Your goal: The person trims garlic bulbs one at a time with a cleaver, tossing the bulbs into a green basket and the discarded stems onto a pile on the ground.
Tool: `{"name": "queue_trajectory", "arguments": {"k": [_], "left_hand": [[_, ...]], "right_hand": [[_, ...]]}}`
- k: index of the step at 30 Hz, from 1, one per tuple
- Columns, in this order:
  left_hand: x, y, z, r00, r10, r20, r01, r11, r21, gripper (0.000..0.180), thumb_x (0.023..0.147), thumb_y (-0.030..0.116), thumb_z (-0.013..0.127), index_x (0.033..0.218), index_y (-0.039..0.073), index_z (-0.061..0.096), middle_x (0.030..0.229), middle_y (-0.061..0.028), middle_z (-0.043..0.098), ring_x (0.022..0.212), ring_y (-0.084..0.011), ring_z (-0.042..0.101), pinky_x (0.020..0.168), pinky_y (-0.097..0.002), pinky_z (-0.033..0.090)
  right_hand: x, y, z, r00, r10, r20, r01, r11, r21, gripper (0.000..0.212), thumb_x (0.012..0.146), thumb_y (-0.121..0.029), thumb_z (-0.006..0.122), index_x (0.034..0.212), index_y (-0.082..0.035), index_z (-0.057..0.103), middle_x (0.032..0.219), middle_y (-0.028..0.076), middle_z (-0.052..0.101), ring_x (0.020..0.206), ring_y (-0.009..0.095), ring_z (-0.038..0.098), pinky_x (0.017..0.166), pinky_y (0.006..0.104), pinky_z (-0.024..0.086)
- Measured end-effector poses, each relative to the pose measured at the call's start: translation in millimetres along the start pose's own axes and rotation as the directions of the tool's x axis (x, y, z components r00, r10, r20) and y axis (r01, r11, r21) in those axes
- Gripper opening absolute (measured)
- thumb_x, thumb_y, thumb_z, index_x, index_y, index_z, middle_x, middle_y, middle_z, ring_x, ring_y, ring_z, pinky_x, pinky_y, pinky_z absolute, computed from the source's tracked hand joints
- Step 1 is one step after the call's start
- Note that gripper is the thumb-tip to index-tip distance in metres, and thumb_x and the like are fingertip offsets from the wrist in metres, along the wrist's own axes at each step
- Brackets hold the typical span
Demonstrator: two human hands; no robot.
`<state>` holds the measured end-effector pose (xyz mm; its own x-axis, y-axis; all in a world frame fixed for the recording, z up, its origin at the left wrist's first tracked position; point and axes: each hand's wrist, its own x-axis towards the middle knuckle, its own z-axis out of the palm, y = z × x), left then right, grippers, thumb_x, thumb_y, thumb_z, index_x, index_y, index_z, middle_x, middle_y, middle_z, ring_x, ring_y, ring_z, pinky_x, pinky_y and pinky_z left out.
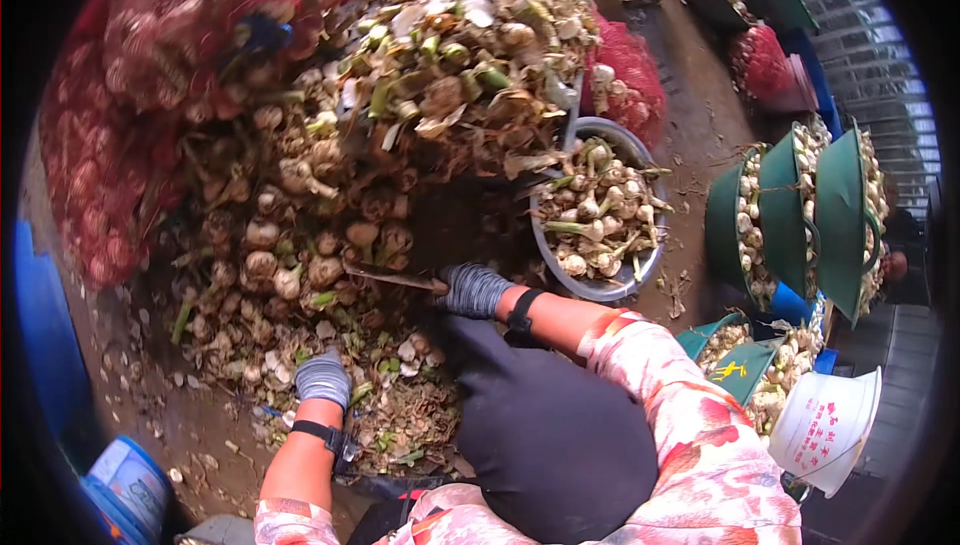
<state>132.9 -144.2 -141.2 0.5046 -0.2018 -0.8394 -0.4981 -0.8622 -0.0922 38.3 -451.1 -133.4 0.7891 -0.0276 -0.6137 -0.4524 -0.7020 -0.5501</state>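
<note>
My right hand (475,291), in a grey knitted glove, is closed around a thin knife (392,276), which points left over the garlic. The blade is narrow and brownish. At the near edge of the pile, my left hand (323,381), in a similar glove, lies against garlic and scraps; its fingers are mostly hidden, and I cannot make out anything in them. Loose garlic bulbs (262,267) spread beyond and left of my hands. Dry roots and trimmings (405,420) lie between my forearms.
A tall heap of stalks and skins (470,45) rises ahead. Red net sacks of garlic (110,145) stand at left. A round basin (650,280) of trimmed garlic is beyond my right hand. Green tubs (780,210), a white bucket (835,425) and a blue bucket (130,485) stand around.
</note>
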Motion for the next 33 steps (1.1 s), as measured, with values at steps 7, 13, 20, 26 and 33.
{"name": "queue_trajectory", "arguments": {"k": [7, 13, 20, 26, 33], "left_hand": [[-23, 1, -46, 0.936, 0.091, -0.340, -0.348, 0.079, -0.934, 0.049, 0.088, 0.026, 0.070, 0.128, 0.000, 0.057, 0.116, -0.0072, 0.064, 0.100, -0.0168, 0.060, 0.088, -0.0310, 0.050], [-94, 107, -182, 0.704, 0.369, -0.607, -0.628, -0.076, -0.775, 0.056, 0.085, 0.013, 0.069, 0.137, 0.002, 0.050, 0.123, -0.0088, 0.063, 0.105, -0.0163, 0.062, 0.093, -0.0295, 0.051], [-121, 237, -222, 0.324, 0.479, -0.816, -0.940, 0.069, -0.333, 0.081, 0.065, 0.023, 0.078, 0.136, 0.005, 0.044, 0.123, -0.0236, 0.056, 0.114, -0.0384, 0.055, 0.100, -0.0441, 0.043], [-59, 66, -156, 0.319, -0.121, -0.940, -0.865, 0.369, -0.341, 0.040, 0.083, 0.003, 0.061, 0.122, 0.001, 0.058, 0.113, -0.0173, 0.064, 0.109, -0.0278, 0.061, 0.096, -0.0360, 0.049], [24, -143, -5, 0.470, -0.763, -0.444, 0.049, 0.525, -0.850, 0.061, 0.086, 0.026, 0.070, 0.139, 0.005, 0.046, 0.145, -0.0231, 0.040, 0.129, -0.0398, 0.045, 0.106, -0.0460, 0.040]], "right_hand": [[5, 20, -4, 0.996, 0.074, -0.042, -0.070, 0.993, 0.091, 0.050, 0.081, -0.046, 0.066, 0.102, 0.000, 0.066, 0.096, 0.025, 0.067, 0.093, 0.042, 0.064, 0.082, 0.0469, 0.051], [2, 37, 14, 0.980, -0.146, -0.134, 0.189, 0.892, 0.411, 0.048, 0.084, -0.038, 0.068, 0.109, 0.002, 0.064, 0.103, 0.024, 0.069, 0.094, 0.030, 0.067, 0.081, 0.0418, 0.052], [23, 35, 14, 0.979, -0.200, -0.025, 0.202, 0.976, 0.079, 0.036, 0.085, -0.029, 0.067, 0.106, 0.001, 0.064, 0.097, 0.018, 0.067, 0.087, 0.029, 0.063, 0.076, 0.0403, 0.051], [3, 26, -20, 0.996, -0.088, -0.011, 0.088, 0.996, 0.020, 0.027, 0.085, -0.021, 0.067, 0.103, -0.001, 0.063, 0.093, 0.013, 0.065, 0.081, 0.027, 0.060, 0.072, 0.0391, 0.051], [-6, -6, -36, 0.998, 0.016, -0.058, 0.015, 0.871, 0.491, 0.026, 0.086, -0.024, 0.071, 0.096, -0.002, 0.061, 0.077, 0.007, 0.065, 0.069, 0.015, 0.057, 0.064, 0.0345, 0.049]]}}
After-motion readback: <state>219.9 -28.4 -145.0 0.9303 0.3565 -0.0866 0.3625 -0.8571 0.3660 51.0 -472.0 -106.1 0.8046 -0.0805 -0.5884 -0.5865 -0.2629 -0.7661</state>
